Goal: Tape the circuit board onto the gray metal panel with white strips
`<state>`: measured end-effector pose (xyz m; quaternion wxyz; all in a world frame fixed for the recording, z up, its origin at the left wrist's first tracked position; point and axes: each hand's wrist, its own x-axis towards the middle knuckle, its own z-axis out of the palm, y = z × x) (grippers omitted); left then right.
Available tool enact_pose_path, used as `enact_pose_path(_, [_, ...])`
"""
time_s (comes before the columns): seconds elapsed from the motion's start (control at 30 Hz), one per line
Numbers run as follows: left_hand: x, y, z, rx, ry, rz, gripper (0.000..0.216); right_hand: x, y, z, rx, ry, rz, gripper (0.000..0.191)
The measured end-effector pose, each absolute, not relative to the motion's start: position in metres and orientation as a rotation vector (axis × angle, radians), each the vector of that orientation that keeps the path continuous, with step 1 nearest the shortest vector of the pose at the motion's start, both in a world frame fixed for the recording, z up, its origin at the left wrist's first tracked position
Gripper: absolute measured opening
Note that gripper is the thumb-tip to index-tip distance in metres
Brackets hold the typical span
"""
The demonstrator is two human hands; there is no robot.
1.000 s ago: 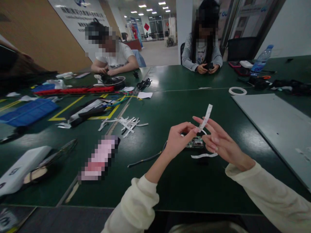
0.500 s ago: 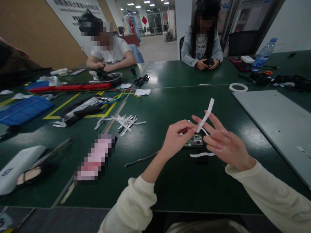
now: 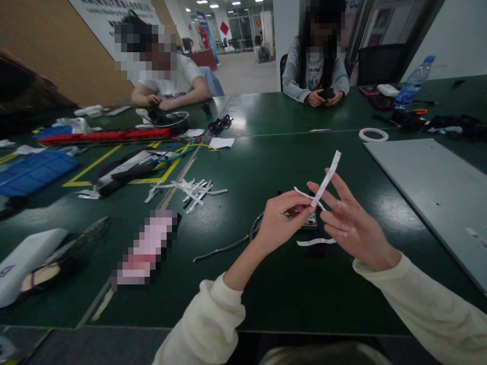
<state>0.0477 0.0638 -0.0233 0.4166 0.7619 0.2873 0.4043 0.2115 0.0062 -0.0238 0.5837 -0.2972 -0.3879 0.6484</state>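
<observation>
Pinched in the thumb and finger of my left hand (image 3: pixel 285 218) is a white tape strip (image 3: pixel 327 177), which slants up to the right. A thinner white strip (image 3: pixel 302 192) crosses near the same fingertips. My right hand (image 3: pixel 355 228) is beside it with fingers spread, and its fingertips are close to the wide strip; whether they touch it I cannot tell. Below the hands lies a green circuit board (image 3: pixel 311 221), partly hidden by my left hand, with a dark cable (image 3: pixel 228 246) running out to the left. Another white strip (image 3: pixel 315 242) is on the table in front of the board.
A pile of white strips (image 3: pixel 196 191) and a phone (image 3: pixel 146 248) lie to the left. On the right are a grey panel (image 3: pixel 429 192) and a white ring (image 3: pixel 373 135). A blue tray (image 3: pixel 36 170) is at far left. Two people sit across the table.
Both hands are nearly where they were. My left hand and the wide strip have shifted slightly right, and my left hand now covers more of the circuit board.
</observation>
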Motion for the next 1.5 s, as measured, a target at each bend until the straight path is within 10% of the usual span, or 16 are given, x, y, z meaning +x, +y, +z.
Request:
enact_pose_path(0.7, [0.043, 0.065, -0.014, 1.793, 0.639, 0.744, 0.040, 0.203, 0.007, -0.035, -0.883, -0.880, 1.209, 0.051])
enact_pose_path(1.5, [0.061, 0.053, -0.029, 1.459, 0.762, 0.918, 0.019, 0.198, 0.007, -0.046, -0.886, -1.002, 0.999, 0.044])
